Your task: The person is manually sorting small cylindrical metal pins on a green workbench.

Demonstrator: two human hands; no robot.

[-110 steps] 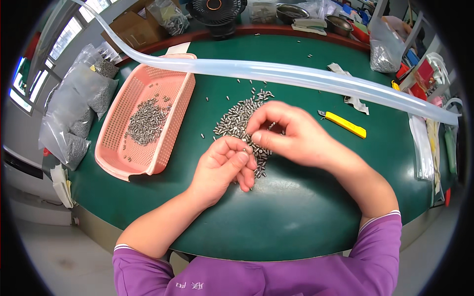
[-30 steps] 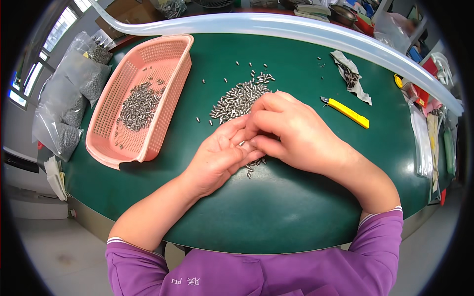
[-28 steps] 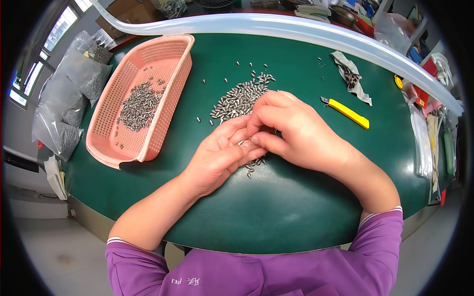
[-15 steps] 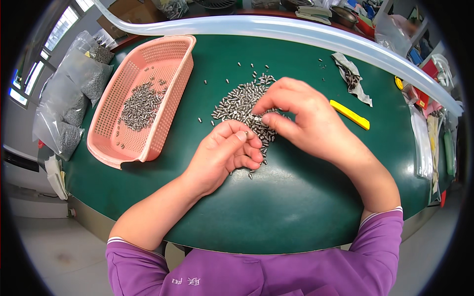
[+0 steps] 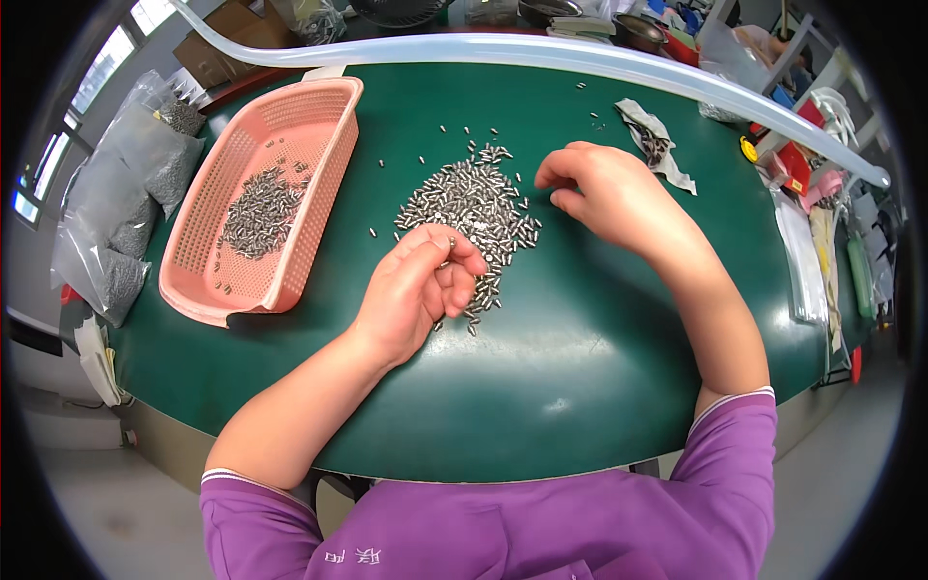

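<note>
Head view: the left hand (image 5: 408, 290) pinches a small metal piece (image 5: 451, 241) by the metal pile (image 5: 466, 193) on the green table (image 5: 551, 377); the right hand (image 5: 612, 190), over that pile earlier, has moved off to its right, thumb and fingers parted

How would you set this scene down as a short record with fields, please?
Left hand: pinching a small metal piece between thumb and forefinger
Right hand: to the right of the pile and apart from it, nothing visible held
Pile: many metal pieces, with loose ones around it
Surface: green table
Container: pink basket, left of the pile, holding more metal pieces
Beyond the basket, left: filled clear bags
Across the top: translucent tube
</note>
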